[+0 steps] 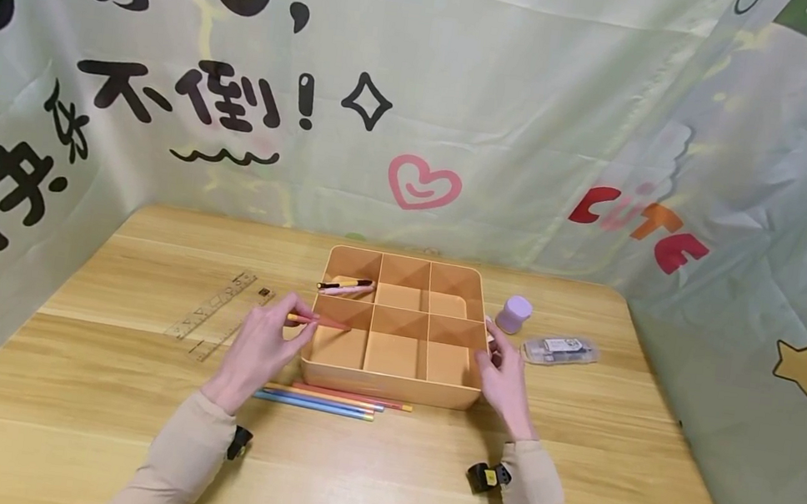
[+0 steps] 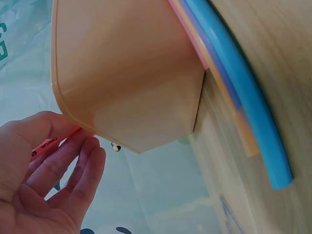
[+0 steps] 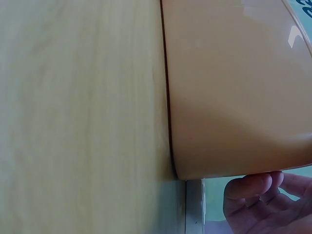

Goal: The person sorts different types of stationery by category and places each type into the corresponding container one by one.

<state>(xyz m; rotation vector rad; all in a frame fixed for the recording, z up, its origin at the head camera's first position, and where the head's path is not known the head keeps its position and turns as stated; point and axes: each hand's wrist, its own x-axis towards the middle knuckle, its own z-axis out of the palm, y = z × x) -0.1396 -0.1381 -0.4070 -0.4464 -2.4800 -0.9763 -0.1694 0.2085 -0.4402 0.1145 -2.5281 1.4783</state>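
Observation:
An orange organizer box (image 1: 390, 385) with several compartments stands mid-table. My left hand (image 1: 262, 344) pinches a red pencil (image 1: 327, 323) with a yellow end, tilted over the front-left compartment. In the left wrist view the pencil (image 2: 46, 145) shows printed lettering, and its far part is hidden behind the box. At the box's right side, my right hand (image 1: 505, 378) holds the wall, thumb at the rim. The right wrist view shows its fingertips (image 3: 253, 185) against the box's side. Two pens (image 1: 348, 288) lie across the rear-left compartment.
Several colored pencils (image 1: 324, 402) lie before the box, red, orange and blue. Two clear rulers (image 1: 215, 305) lie on the left. To the right stand a purple round container (image 1: 514, 314) and a clear case (image 1: 561, 350). A printed curtain (image 1: 504, 113) closes off the back.

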